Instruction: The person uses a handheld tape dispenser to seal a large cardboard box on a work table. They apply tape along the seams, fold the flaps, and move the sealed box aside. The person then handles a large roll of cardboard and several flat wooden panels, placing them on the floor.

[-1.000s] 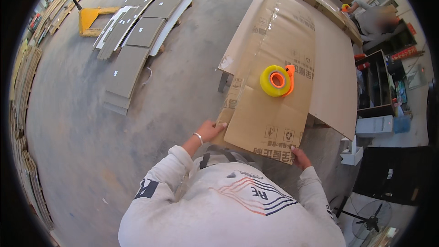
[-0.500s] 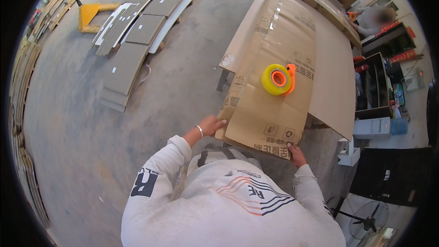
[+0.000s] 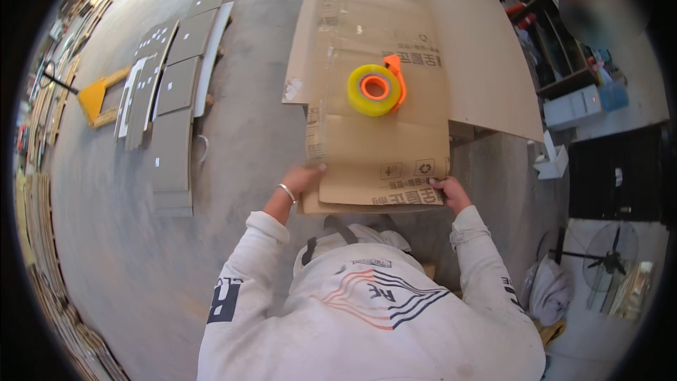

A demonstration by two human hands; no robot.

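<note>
A long, flat brown cardboard carton [image 3: 381,148] with dark printing lies along the table, its near end overhanging the edge toward me. Clear tape runs down its left side. At the carton's near left corner, my left hand [image 3: 303,178] is closed on the edge, thumb on top. My right hand [image 3: 453,194] grips the near right corner the same way, its fingers partly hidden beneath. On top of the carton rests a large roll of yellowish tape [image 3: 358,99] in an orange tape dispenser [image 3: 397,77], apart from both hands.
The pale table [image 3: 486,77] extends right of the carton. Grey panels [image 3: 173,141] lie stacked on the floor at left, beside a yellow pallet jack [image 3: 92,102]. Dark open shelving [image 3: 557,49], a white box [image 3: 575,107] and a black fan [image 3: 612,261] are at right. More boards line the far left.
The view has turned, so the carton and table appear farther left and straighter ahead. Both hands keep their hold on the carton's near corners, and the tape roll still lies on it.
</note>
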